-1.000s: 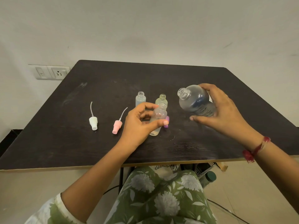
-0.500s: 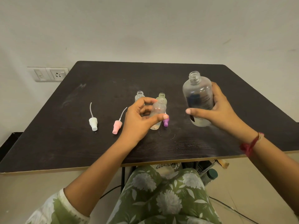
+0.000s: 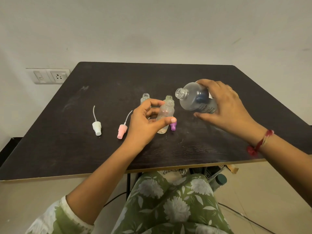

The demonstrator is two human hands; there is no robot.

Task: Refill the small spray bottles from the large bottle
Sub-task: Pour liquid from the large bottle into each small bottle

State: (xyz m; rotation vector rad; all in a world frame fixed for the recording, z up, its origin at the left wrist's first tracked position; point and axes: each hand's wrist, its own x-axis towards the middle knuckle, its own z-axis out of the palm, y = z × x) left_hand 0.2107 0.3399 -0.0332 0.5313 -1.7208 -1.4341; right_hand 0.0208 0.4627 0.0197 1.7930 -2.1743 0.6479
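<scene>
My left hand (image 3: 146, 122) grips a small clear spray bottle (image 3: 165, 114) with its cap off, held just above the dark table (image 3: 104, 149). My right hand (image 3: 224, 108) holds the large clear bottle (image 3: 194, 98), tilted with its open mouth pointing left, near the small bottle's neck. Two more small open bottles stand behind: a clear one (image 3: 145, 97) and a yellowish one (image 3: 169, 98).
Three spray heads lie on the table: white (image 3: 97, 128), pink (image 3: 121, 131), and purple (image 3: 173, 126), the last partly hidden behind the held bottle. A wall socket (image 3: 50, 76) is at the left. A dark-capped container (image 3: 219, 180) sits under the table.
The large bottle stood upright half a second ago; now my right hand has tilted it leftward toward the small bottle. My left hand has stayed put with the small bottle.
</scene>
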